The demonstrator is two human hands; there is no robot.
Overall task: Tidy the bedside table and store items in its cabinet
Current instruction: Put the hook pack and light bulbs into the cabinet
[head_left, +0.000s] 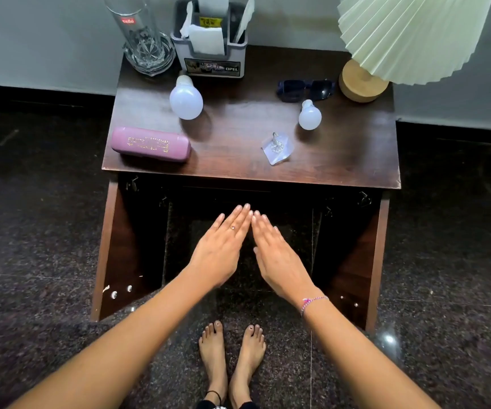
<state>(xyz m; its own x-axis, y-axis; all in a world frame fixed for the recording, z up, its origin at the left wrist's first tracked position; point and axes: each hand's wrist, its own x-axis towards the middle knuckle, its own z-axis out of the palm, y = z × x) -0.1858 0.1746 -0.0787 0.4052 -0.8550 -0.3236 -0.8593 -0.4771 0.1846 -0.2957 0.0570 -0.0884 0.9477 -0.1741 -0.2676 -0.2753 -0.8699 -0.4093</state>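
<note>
hands (220, 246) (279, 261) flat, fingertips (247, 206) seemingly touching | cabinet doors (120, 246) swung wide (interior dark) | tabletop (238, 119) cluttered

My one head camera looks steeply down from above, facing the wall at 12 o'clock; tabletop (238, 160) near, my feet (231, 358) at 6 o'clock.

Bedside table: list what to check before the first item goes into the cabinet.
1. Doors open: ok, left door and right door both stand swung out.
2. Hands free: ok, left hand and right hand are flat, holding nothing.
3. Room inside cabinet: cannot tell, too dark.
4. Bulbs steady: not ok, large bulb and small bulb lie on their sides and may roll.
5. Glasses case closed: ok.
</note>
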